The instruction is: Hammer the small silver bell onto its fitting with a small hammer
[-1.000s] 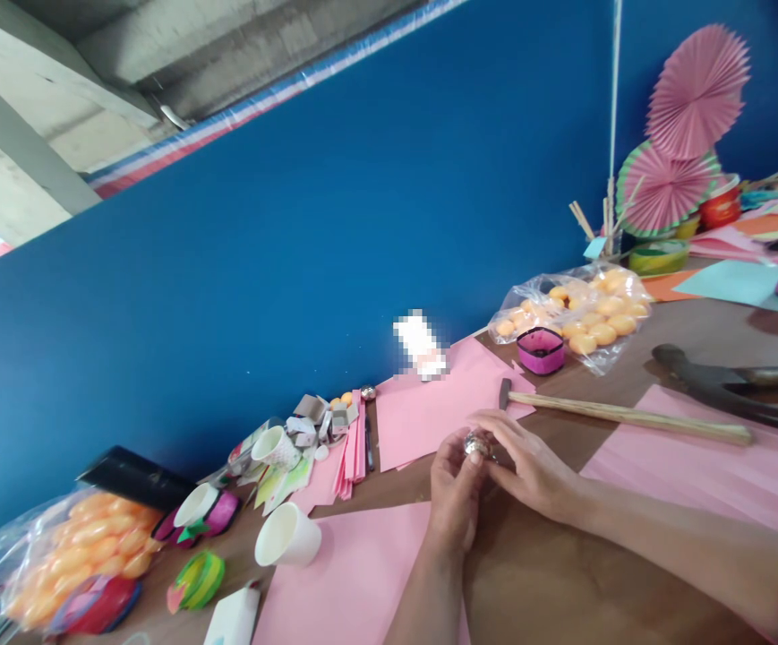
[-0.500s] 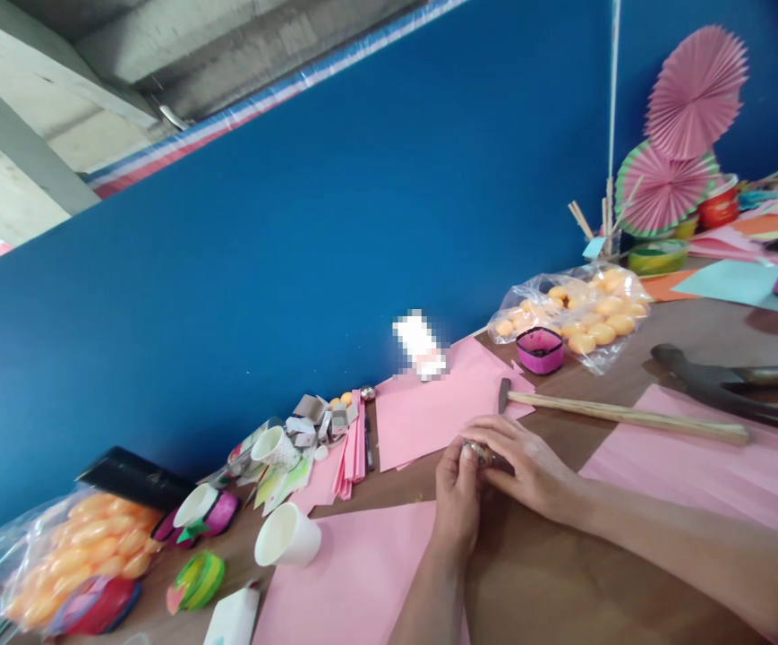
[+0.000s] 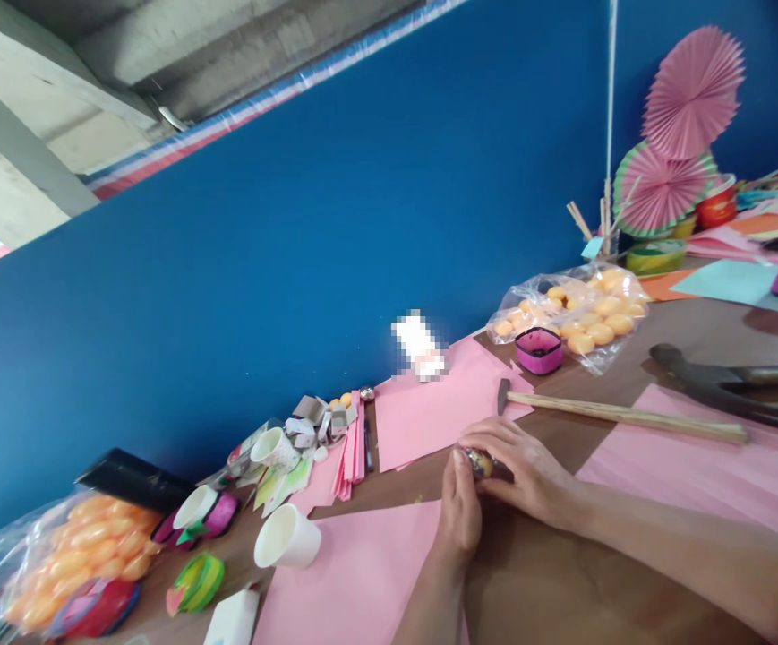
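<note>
Between my two hands is a small foil-wrapped ball (image 3: pixel 478 461), silvery with a yellowish patch showing. My left hand (image 3: pixel 460 512) presses its fingers and thumb against the near left side of the ball. Curved over the top and right side, my right hand (image 3: pixel 529 468) grips it with the thumb underneath. Fingers hide part of the ball. Pink paper (image 3: pixel 362 560) lies under and left of my left wrist, and a white paper cup (image 3: pixel 287 536) rests tipped on its edge.
A wooden-handled hammer (image 3: pixel 623 416) and a claw hammer (image 3: pixel 704 381) lie to the right. Bags of yellow-orange balls stand at the back (image 3: pixel 600 333) and far left (image 3: pixel 103 542). A purple container (image 3: pixel 540 350) is beyond my hands; a blue wall (image 3: pixel 294 251) closes the rear.
My left fingers have straightened and shifted along the ball's side, and the ball has turned, with more of its yellowish patch showing. My right hand has stayed nearly in place.
</note>
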A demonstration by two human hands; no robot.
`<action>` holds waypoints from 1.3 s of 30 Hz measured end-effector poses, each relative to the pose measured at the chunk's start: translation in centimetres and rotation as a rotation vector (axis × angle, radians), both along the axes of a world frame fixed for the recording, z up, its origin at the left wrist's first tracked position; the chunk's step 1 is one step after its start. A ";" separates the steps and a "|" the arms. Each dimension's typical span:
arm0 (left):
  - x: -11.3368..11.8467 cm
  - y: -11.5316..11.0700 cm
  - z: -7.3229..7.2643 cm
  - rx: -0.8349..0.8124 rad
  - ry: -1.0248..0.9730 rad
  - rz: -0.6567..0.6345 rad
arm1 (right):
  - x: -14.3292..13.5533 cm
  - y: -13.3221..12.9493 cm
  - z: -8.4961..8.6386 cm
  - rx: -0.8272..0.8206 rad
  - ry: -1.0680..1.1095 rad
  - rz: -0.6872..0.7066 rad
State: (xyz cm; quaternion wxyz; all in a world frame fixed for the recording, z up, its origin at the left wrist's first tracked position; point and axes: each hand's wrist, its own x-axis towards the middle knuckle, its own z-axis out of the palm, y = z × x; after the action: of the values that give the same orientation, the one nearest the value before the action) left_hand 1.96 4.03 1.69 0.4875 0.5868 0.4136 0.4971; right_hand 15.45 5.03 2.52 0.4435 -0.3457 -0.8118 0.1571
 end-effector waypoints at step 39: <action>0.4 0.3 -1.0 -0.217 0.050 0.074 | 0.1 -0.2 0.1 -0.044 0.035 0.098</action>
State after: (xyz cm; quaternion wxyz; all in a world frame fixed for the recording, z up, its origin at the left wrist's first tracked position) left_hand 2.31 4.31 0.72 0.5190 0.5271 0.4981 0.4524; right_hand 15.51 4.86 2.59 0.4415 -0.3122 -0.8165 0.2024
